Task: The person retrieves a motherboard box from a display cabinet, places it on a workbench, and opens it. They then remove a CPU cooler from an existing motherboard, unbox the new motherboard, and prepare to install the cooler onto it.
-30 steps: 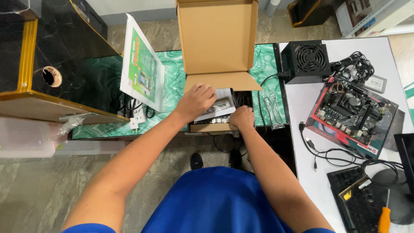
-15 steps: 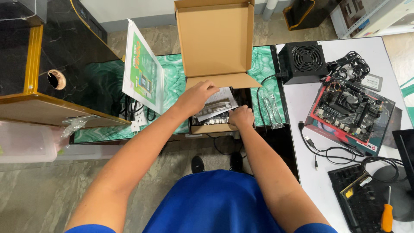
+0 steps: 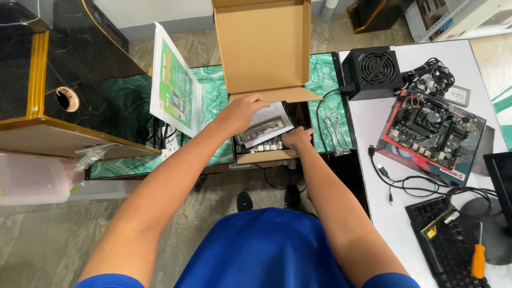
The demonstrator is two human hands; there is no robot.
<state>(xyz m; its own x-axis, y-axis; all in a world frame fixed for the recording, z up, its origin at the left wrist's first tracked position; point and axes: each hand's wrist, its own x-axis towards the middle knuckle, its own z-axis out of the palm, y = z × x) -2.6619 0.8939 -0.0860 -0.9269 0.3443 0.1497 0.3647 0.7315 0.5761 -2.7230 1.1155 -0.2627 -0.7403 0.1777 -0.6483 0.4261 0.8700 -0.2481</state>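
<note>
You see: one open cardboard box [image 3: 264, 48], one power supply [image 3: 373, 72], one motherboard [image 3: 432, 128], one keyboard [image 3: 445, 242], one screwdriver [image 3: 478, 258], your two hands: left hand [image 3: 242, 112], right hand [image 3: 297, 137].

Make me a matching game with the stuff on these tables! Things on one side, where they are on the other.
Things:
1. open brown cardboard box
2. black square power supply with a round fan grille
3. orange-handled screwdriver
4. white and green printed sleeve

Places:
A. standing tilted, left of the box
B. lying by the black keyboard
C. both hands reach into it
D. back corner of the white table

Pairs: 1-C, 2-D, 3-B, 4-A
</note>
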